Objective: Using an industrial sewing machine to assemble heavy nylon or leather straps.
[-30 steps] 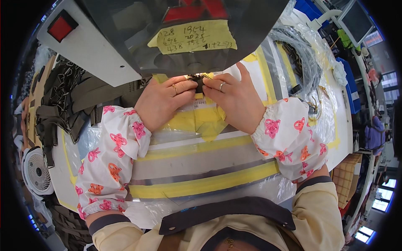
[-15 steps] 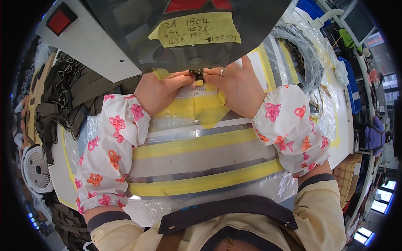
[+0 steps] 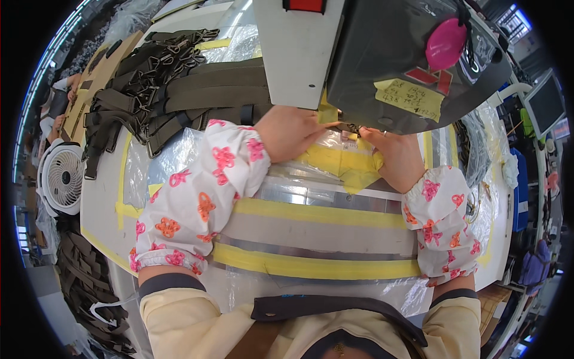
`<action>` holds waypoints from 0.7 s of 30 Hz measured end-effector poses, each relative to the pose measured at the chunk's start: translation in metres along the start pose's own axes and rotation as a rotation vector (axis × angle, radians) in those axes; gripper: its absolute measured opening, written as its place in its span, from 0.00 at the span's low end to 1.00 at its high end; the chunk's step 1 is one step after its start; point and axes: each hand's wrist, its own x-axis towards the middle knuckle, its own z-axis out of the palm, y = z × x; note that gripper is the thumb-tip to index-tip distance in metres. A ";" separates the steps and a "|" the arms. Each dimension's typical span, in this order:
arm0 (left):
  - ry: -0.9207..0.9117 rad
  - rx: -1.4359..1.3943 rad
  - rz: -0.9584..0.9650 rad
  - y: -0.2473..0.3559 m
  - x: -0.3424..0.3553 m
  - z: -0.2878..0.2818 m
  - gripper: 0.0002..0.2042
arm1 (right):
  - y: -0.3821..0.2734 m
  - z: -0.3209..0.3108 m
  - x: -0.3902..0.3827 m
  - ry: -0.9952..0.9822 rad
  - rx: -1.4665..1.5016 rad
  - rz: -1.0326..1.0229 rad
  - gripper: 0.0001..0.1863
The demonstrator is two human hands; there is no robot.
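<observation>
Under the dark grey head of a sewing machine (image 3: 365,66), both hands meet at a small dark piece (image 3: 348,127) beside the needle area. My left hand (image 3: 292,134) comes in from the left, its fingers drawn together and pointing at that piece. From the right, my right hand (image 3: 397,158) has its thumb and finger pinched at the piece's other side. What exactly the fingertips hold is too small and partly hidden by the machine head. Yellow tape (image 3: 335,160) covers the work surface just below the hands.
Olive-brown straps (image 3: 209,90) with metal buckles lie heaped at the left. A white fan (image 3: 61,176) stands at the table's left edge, with more straps (image 3: 89,287) below. A clear-wrapped coil (image 3: 475,152) and a blue bin (image 3: 520,191) are at the right.
My view has turned left, so the machine and hands appear farther right and more straps show. My left hand has drawn back a little from the needle area; the right stays close to it.
</observation>
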 end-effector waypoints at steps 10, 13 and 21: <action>-0.391 0.040 -0.225 -0.152 -0.041 -0.089 0.50 | -0.008 0.003 -0.015 0.169 -0.011 -0.067 0.20; -0.348 -0.060 -0.206 -0.157 -0.030 -0.071 0.45 | -0.013 0.003 -0.026 0.097 -0.090 -0.072 0.21; -0.217 -0.334 -0.310 -0.159 -0.038 -0.058 0.30 | 0.033 -0.075 -0.157 0.306 0.008 0.252 0.09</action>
